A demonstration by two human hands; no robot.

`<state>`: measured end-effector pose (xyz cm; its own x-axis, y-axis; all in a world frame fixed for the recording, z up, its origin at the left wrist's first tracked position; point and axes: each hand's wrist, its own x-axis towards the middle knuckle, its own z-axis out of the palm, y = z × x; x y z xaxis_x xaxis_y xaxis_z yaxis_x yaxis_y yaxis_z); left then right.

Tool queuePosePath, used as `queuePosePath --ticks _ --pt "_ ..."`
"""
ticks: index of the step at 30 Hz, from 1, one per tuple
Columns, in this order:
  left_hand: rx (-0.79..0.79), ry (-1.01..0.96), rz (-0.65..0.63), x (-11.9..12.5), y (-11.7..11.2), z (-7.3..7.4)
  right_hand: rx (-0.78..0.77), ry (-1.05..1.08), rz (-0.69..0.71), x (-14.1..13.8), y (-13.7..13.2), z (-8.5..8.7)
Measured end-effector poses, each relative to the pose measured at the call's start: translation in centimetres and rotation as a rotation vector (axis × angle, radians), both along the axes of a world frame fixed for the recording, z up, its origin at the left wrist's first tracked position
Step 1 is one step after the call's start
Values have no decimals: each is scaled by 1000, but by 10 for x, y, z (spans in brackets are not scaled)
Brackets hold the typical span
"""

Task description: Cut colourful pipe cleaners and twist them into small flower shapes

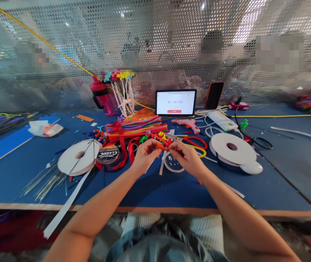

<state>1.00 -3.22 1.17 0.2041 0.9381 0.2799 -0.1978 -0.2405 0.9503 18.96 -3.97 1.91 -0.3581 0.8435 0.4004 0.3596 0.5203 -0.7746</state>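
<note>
We're on one head-worn cam, close in by the near edge, facing forward and down across the blue tabletop [171, 193] toward the perforated panel [168, 32].

The orange pipe cleaner [162, 146] looked matt. From it, at nine o'clock, the red ribbon [122, 145] was satiny cloth; at ten, the drink bottle [108, 102] was glossy translucent plastic; at twelve, the perforated panel [155, 65] was shiny metal; at one, the tablet [175, 103] had a smooth glassy screen; at two, the glue gun [187, 124] was smooth plastic.
</note>
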Motion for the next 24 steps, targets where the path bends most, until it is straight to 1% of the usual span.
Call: queuePosePath --ticks 1,3,6,9,12,17,21,24 --pt "4 40 -15 -2 2 0 49 -65 -28 3 0 2" --pt "43 128 2 -5 3 3 114 -154 -56 8 1 4" --pt "166 273 41 -8 3 8 185 -210 -64 9 1 5" --pt "299 373 28 -10 1 14 252 -247 -66 9 1 4" --pt "409 440 23 -11 0 16 324 -300 -81 10 1 3" --pt "552 541 16 -11 1 14 484 -436 -137 12 1 0" --pt "635 623 2 -13 4 11 574 -500 -114 12 1 2" --pt "701 725 -53 -15 6 7 611 -537 -90 12 2 2"
